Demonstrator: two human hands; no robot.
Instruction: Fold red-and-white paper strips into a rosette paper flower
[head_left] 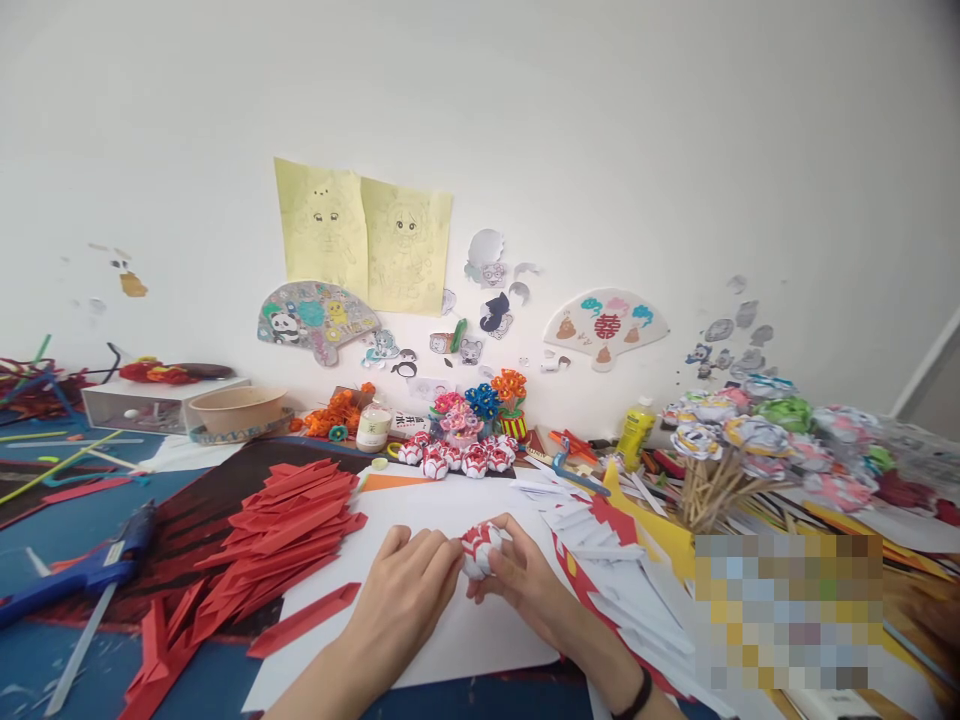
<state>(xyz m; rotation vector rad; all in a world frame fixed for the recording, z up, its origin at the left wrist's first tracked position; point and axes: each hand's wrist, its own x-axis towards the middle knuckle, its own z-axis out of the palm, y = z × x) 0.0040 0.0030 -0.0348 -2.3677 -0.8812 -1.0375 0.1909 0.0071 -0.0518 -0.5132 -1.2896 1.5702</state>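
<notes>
A small red-and-white folded paper ball (pixel 481 549) is held just above the white sheet (pixel 450 560) in the middle of the table (pixel 67 640), between both hands. The left hand (pixel 409 590) closes its fingers on the left side of the ball, and the right hand (pixel 525 580) wraps it from the right and from below, probably so that the folded pieces do not spring apart (the ball seems to be made from many small strips). The red paper strips (pixel 289 535) lie in a heap just left of the sheet, and the white strips (pixel 592 530) are on the right, both near the hands. Finished paper balls (pixel 457 458) stand in a row behind the sheet, away from the working place. A blue glue gun (pixel 82 575) lies at the far left.
</notes>
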